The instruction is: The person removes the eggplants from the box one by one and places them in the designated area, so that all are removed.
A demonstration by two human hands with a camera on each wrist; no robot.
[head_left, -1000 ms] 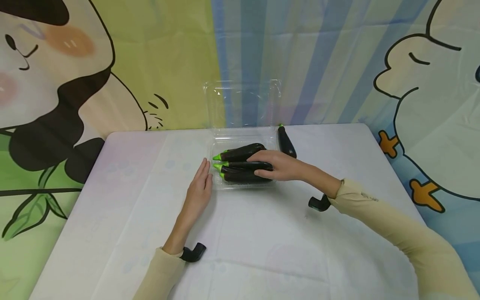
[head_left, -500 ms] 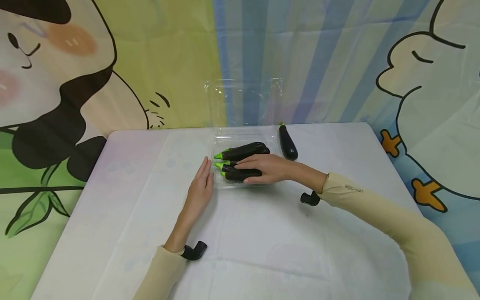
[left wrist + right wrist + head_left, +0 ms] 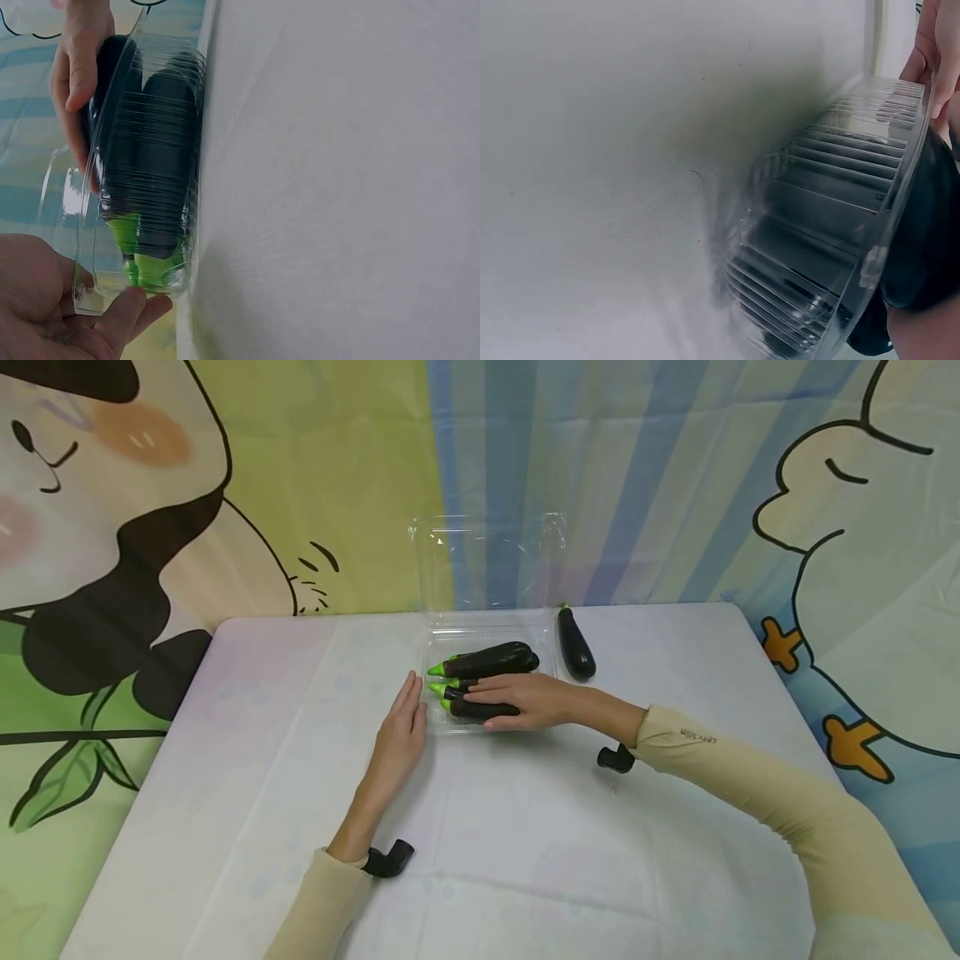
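Several dark eggplants (image 3: 487, 660) with bright green stem ends lie side by side in a clear plastic clamshell box (image 3: 491, 628), stems to the left. My right hand (image 3: 532, 697) rests over the nearer ones, its fingers extended leftward across them and the thumb along the front eggplant (image 3: 483, 710). At the box's left end, my left hand (image 3: 401, 735) keeps straight fingers against the wall. The left wrist view shows those fingertips (image 3: 133, 296) at the ribbed end, near the green stems. Part of the eggplants is hidden under my right hand.
The box's transparent lid (image 3: 495, 564) stands raised at the back against the patterned backdrop (image 3: 360, 485). One more eggplant (image 3: 576, 643) lies outside, right of the box. All of this sits near the far edge of the white-covered table (image 3: 525, 843).
My right hand has moved left over the eggplants, and its fingers have stretched out from their earlier grip around one. The left hand has stayed at the box's left end.
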